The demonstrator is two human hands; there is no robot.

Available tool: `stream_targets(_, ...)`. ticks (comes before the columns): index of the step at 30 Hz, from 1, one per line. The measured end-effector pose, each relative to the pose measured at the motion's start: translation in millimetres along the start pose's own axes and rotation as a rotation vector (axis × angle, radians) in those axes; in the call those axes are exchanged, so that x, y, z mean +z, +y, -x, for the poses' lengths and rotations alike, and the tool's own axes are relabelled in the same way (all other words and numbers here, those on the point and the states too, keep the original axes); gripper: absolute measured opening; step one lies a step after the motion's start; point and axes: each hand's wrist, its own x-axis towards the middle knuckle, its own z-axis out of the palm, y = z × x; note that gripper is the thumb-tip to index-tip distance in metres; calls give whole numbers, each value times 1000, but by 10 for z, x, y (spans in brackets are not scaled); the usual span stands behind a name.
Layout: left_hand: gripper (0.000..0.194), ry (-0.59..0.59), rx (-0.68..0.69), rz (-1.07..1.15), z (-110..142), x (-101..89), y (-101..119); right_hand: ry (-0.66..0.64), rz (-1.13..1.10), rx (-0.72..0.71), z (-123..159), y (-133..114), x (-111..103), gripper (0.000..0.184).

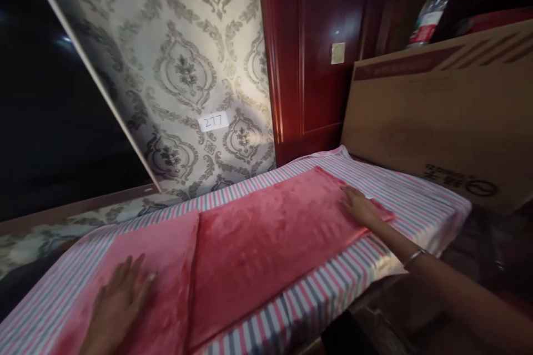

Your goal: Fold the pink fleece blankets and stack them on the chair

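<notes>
While my left hand (116,297) and right hand (360,208) are lying wide, the mid-frame cloth (266,244) is looking soft, light, best held by edges.

A slim, shiny bangle (415,257), probably silver though blur softens it, circles the right wrist (396,239); the forearm (462,294) is bare, like the right hand (360,206) and left hand (119,302)

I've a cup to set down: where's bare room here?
The striped cloth is bare between the pink fabric and cardboard box, and left of the fabric. Crowded: the fabric itself, under the left hand and right hand.
</notes>
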Motion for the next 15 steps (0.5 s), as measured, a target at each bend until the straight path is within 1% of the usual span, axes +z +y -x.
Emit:
stream_targets(2, 70, -70, 54, -3, 10, 8, 387, -10, 23, 116, 51, 193, -71, 57)
stream_targets(4, 69, -155, 87, -52, 24, 25, 745, -25, 52, 198, 113, 300, -108, 56)
stream_targets(6, 65, -221, 79, -126, 21, 48, 987, -44, 79, 261, 173, 356, -124, 54)
stream_targets(7, 63, -247, 72, -161, 12, 62, 1058, -54, 88, 286, 198, 377, -131, 54)
stream_targets(9, 61, -267, 53, -213, -16, 93, 1124, -67, 102, 316, 227, 422, -152, 53)
stream_targets(13, 59, -245, 18, -248, -51, 156, 1144, -94, 23, 321, 166, 561, -238, 50)
stream_targets(15, 58, -235, 7, -234, -40, 180, 1150, -133, -40, 334, 88, 637, -288, 44)
